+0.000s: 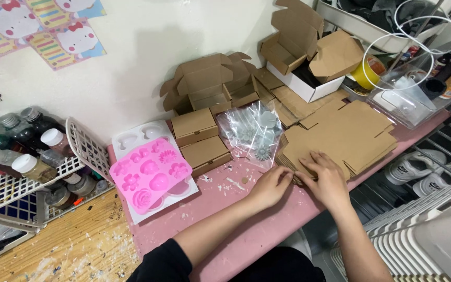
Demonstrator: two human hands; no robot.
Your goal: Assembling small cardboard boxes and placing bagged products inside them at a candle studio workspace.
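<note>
Pinching the near edge of the flat cardboard stack, both hands, left hand and right hand, lift one sheet; pink mould lies left of them on the desk.

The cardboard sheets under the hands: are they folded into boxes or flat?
Flat: the cardboard sheets lie stacked, unfolded; both hands touch the stack's near edge.

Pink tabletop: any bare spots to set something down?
Bare pink tabletop runs along the near edge, between the pink silicone flower mould and the left hand. Behind, closed brown boxes, a clear bag and flat cardboard crowd it.
</note>
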